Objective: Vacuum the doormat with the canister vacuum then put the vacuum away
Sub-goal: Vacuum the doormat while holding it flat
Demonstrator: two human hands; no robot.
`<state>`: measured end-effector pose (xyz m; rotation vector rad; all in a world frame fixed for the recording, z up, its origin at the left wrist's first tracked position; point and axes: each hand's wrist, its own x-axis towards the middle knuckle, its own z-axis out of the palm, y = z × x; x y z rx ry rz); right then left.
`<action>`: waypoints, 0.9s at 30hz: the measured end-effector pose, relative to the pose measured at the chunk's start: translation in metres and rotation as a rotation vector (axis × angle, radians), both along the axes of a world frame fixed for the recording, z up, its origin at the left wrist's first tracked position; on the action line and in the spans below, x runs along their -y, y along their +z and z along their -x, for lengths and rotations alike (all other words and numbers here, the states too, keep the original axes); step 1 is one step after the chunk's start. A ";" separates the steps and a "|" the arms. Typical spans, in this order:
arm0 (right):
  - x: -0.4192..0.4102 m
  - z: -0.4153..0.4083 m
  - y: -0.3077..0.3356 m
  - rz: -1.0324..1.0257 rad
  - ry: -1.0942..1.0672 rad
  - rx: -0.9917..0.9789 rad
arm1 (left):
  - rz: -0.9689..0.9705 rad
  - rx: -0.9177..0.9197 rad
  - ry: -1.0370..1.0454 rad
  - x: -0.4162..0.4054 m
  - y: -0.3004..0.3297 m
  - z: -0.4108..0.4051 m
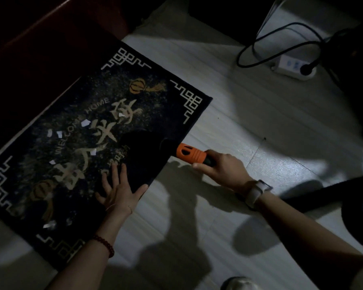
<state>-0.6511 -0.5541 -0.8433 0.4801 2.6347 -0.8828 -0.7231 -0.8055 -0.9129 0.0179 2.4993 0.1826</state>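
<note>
A dark blue doormat [88, 130] with gold characters, "WELCOME HOME" and a white fret border lies on the pale floor, strewn with several white paper scraps [85, 123]. My left hand [117, 192] presses flat on the mat's near edge, fingers spread. My right hand [223, 167] grips the vacuum wand at its orange collar [189, 154]. The black nozzle [143, 143] rests on the mat's right side. A black hose [323, 193] runs off to the right behind my wrist.
A white power strip [293, 66] with a black plug and looping black cable [281, 42] lies at the upper right. Dark wooden furniture or a door [40, 38] borders the mat's far side. A dark round object [360, 218] sits at the right edge.
</note>
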 end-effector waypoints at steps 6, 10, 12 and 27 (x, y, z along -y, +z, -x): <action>-0.022 -0.039 -0.005 0.078 0.059 -0.058 | 0.011 0.002 -0.005 0.000 0.000 -0.001; -0.014 -0.041 -0.006 0.056 0.117 0.014 | 0.026 0.005 -0.017 0.000 0.002 -0.002; -0.008 -0.038 -0.006 -0.001 0.104 -0.041 | 0.029 0.004 -0.019 0.000 0.002 -0.001; -0.009 -0.021 -0.005 -0.009 0.092 -0.087 | 0.050 -0.010 -0.033 0.001 0.000 -0.001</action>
